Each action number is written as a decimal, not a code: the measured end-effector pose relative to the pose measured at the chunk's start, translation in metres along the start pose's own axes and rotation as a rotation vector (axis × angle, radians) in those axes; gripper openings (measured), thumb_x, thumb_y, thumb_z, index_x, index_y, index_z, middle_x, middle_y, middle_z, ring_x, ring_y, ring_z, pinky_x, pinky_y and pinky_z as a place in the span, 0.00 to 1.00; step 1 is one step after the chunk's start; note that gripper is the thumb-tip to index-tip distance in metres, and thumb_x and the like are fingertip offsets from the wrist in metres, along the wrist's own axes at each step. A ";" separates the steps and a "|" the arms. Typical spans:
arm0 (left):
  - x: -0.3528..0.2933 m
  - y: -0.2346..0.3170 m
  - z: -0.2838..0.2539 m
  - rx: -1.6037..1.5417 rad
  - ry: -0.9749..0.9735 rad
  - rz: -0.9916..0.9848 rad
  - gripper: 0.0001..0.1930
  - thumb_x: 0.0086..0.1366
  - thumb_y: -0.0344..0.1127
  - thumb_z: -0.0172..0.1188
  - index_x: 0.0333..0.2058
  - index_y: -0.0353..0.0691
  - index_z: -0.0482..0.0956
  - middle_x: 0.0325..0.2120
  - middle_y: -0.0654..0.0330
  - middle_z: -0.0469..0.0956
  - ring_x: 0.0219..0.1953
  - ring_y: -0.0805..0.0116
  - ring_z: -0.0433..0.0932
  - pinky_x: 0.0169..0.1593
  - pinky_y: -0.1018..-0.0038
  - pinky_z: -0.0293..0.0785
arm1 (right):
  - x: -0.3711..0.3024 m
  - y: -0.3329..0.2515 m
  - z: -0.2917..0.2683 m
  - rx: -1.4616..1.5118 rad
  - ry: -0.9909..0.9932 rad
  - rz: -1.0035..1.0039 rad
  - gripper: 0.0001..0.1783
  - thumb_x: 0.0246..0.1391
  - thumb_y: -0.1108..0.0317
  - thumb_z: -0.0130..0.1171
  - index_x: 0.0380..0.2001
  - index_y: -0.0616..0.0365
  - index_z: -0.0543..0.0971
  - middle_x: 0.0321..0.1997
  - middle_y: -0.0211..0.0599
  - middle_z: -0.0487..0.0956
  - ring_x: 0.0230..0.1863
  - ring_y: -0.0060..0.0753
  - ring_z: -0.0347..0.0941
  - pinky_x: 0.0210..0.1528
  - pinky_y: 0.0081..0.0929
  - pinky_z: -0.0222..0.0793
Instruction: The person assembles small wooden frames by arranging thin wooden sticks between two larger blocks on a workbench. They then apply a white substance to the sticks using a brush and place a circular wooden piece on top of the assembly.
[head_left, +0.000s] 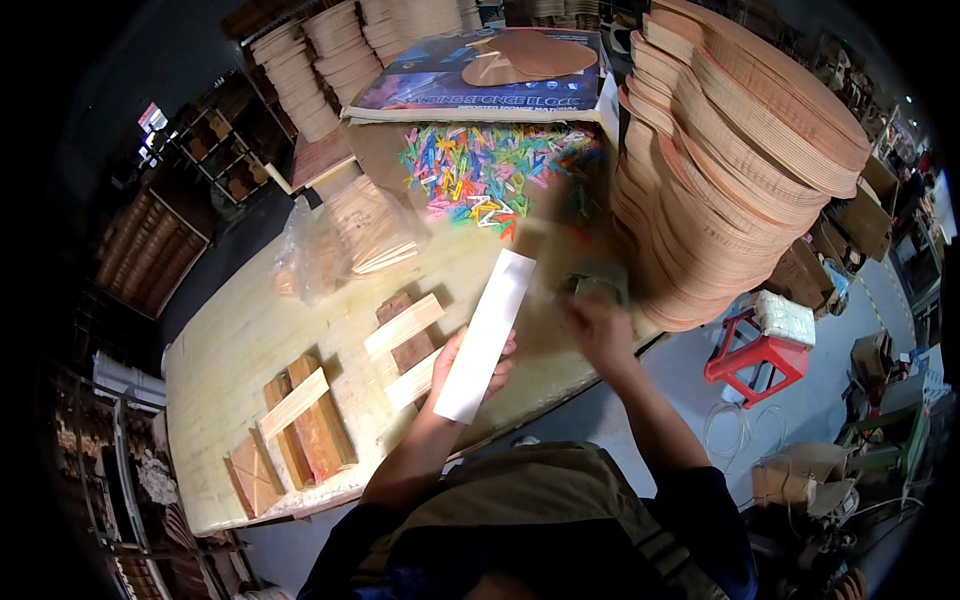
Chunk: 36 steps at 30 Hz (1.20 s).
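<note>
My left hand (478, 362) is closed around a long, flat white strip (487, 335), which slants up and away over the table's near edge. To its right, my right hand (598, 328) is smeared by motion, its fingers curled beside a blurred dark container (598, 280). Whether it grips anything cannot be made out. Just left of my left hand, pale wooden strips (405, 327) lie across a reddish-brown block (411, 352). Farther left, another pale strip (294, 403) rests over brown wooden blocks (325, 425).
Tall stacks of curved wooden rims (720, 170) crowd the table's right side. An open cardboard box (480, 105) at the back spills many coloured clothespins (490, 170). Plastic-bagged wooden strips (365, 225) lie at the back left. A red stool (752, 360) stands on the floor at right.
</note>
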<state>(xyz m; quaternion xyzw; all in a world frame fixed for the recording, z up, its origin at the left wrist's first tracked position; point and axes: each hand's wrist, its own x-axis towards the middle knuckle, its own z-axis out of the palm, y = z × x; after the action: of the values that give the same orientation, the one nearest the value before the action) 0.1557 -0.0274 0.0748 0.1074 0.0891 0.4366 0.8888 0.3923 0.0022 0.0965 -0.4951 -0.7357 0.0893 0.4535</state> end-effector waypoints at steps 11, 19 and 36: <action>0.001 0.011 0.000 0.036 -0.003 0.119 0.29 0.67 0.51 0.48 0.53 0.28 0.66 0.38 0.54 0.71 0.30 0.70 0.64 0.27 0.76 0.63 | -0.019 -0.038 0.012 0.099 -0.051 -0.269 0.10 0.44 0.74 0.66 0.34 0.57 0.82 0.28 0.38 0.78 0.25 0.40 0.75 0.25 0.32 0.70; -0.002 0.011 0.000 -0.046 -0.002 0.182 0.29 0.67 0.49 0.50 0.53 0.26 0.67 0.39 0.52 0.72 0.32 0.66 0.66 0.31 0.75 0.65 | -0.025 -0.045 0.014 0.178 -0.143 -0.556 0.09 0.44 0.75 0.67 0.32 0.58 0.82 0.29 0.37 0.80 0.27 0.39 0.76 0.27 0.32 0.72; -0.003 0.019 -0.015 -0.092 0.006 0.194 0.27 0.66 0.48 0.53 0.51 0.26 0.70 0.35 0.51 0.75 0.33 0.63 0.70 0.34 0.72 0.69 | -0.035 -0.052 0.019 0.145 -0.045 -0.475 0.17 0.41 0.74 0.68 0.38 0.53 0.82 0.27 0.33 0.75 0.24 0.32 0.71 0.21 0.28 0.67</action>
<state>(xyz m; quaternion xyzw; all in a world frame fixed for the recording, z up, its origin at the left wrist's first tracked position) 0.1361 -0.0170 0.0656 0.0732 0.0608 0.5245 0.8461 0.3472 -0.0462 0.0954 -0.2721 -0.8331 0.0438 0.4796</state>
